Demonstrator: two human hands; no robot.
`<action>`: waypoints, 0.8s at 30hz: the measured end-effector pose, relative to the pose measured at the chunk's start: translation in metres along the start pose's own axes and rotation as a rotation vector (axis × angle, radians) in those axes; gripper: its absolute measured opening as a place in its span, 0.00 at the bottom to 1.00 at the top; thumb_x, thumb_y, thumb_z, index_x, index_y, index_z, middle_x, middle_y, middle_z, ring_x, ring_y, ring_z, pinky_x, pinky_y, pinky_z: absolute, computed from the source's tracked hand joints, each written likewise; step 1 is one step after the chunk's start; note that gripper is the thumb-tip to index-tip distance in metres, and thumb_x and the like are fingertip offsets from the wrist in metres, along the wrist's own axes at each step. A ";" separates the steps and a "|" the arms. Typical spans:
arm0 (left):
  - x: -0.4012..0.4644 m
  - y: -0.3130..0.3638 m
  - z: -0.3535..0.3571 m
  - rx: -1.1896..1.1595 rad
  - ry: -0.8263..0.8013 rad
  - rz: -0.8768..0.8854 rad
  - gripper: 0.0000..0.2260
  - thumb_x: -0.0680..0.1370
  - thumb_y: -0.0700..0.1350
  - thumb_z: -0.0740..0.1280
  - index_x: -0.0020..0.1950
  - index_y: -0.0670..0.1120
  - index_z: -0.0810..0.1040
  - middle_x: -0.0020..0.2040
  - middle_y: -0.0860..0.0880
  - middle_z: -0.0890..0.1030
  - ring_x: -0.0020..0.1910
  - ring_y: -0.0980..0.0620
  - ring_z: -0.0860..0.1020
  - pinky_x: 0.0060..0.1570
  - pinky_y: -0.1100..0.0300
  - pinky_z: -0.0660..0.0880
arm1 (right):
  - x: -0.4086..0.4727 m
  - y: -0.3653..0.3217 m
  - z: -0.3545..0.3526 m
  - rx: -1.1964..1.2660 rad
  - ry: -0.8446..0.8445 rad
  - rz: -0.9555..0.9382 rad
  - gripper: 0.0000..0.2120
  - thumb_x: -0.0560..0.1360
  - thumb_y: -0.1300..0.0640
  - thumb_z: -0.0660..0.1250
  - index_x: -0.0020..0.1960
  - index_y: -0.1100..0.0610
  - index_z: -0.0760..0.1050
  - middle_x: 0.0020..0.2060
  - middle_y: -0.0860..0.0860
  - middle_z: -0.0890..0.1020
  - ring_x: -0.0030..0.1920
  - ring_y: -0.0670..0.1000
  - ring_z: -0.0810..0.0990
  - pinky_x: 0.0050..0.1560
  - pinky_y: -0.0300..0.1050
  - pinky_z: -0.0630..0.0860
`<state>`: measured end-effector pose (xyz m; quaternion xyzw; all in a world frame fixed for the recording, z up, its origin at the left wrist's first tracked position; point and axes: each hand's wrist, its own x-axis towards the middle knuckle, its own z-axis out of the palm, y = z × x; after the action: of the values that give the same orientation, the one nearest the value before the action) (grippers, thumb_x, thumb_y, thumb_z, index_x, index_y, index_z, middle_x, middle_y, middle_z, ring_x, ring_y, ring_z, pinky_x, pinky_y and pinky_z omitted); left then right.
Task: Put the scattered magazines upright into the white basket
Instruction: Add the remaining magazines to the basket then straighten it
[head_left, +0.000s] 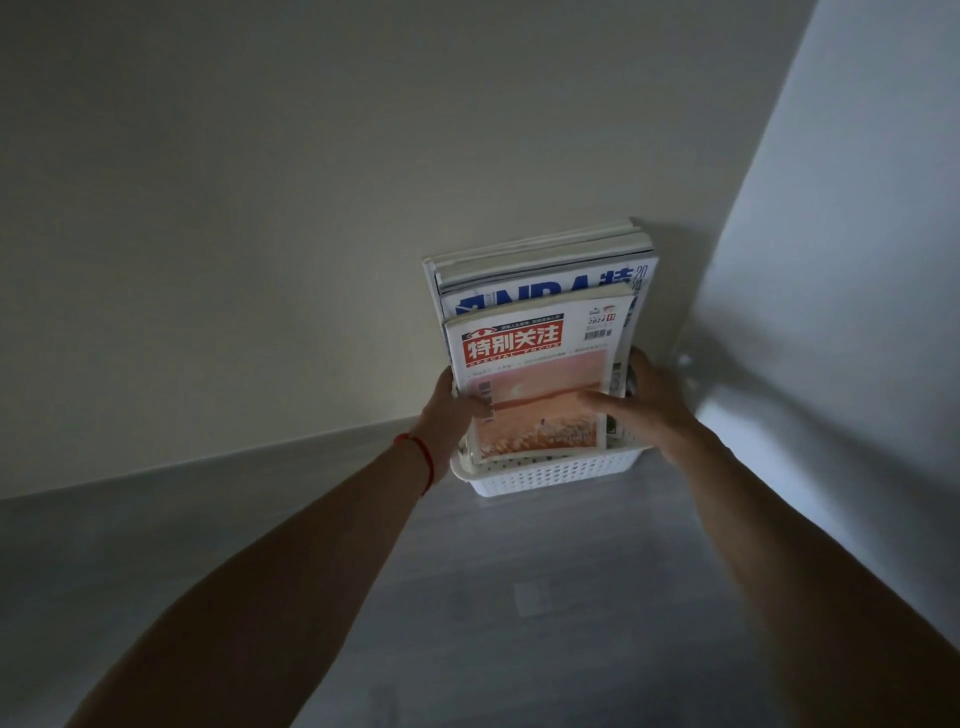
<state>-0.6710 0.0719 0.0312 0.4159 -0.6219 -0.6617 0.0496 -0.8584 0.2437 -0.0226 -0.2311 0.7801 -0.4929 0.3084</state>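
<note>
A white perforated basket (550, 475) sits on the grey floor against the wall. Several magazines stand upright in it, leaning back on the wall. The front one has a red title block and an orange cover picture (535, 384); behind it is a taller blue-lettered magazine (550, 293), with more white-edged ones behind that. My left hand (457, 402) grips the left edge of the front magazine, thumb on its cover. My right hand (641, 402) holds its right edge, thumb lying across the cover.
A pale wall (260, 208) rises directly behind the basket, and a second wall (857, 260) closes the corner on the right. Grey floor (519, 597) stretches from the basket toward me. A red string circles my left wrist.
</note>
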 end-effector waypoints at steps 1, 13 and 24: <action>0.002 -0.001 0.001 -0.032 -0.005 0.002 0.32 0.69 0.27 0.64 0.69 0.52 0.71 0.60 0.45 0.82 0.61 0.39 0.78 0.62 0.37 0.74 | 0.002 0.000 -0.001 0.006 -0.012 0.009 0.46 0.61 0.51 0.82 0.74 0.47 0.64 0.63 0.45 0.80 0.66 0.49 0.77 0.66 0.56 0.75; -0.002 -0.015 0.014 -0.145 0.114 0.039 0.27 0.68 0.31 0.62 0.64 0.51 0.72 0.53 0.47 0.81 0.50 0.49 0.78 0.39 0.57 0.70 | -0.038 0.003 0.022 0.059 0.218 -0.021 0.32 0.65 0.53 0.81 0.64 0.48 0.70 0.56 0.46 0.81 0.60 0.51 0.80 0.59 0.53 0.80; -0.059 -0.052 0.001 -0.065 -0.041 0.094 0.25 0.67 0.33 0.65 0.57 0.57 0.77 0.50 0.52 0.85 0.50 0.47 0.81 0.34 0.59 0.76 | -0.170 0.023 0.065 0.070 0.513 0.080 0.33 0.64 0.34 0.74 0.64 0.35 0.63 0.48 0.32 0.78 0.45 0.35 0.77 0.43 0.40 0.73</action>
<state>-0.6096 0.1182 0.0152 0.3711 -0.6199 -0.6866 0.0813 -0.6939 0.3247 -0.0213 -0.0567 0.8237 -0.5496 0.1273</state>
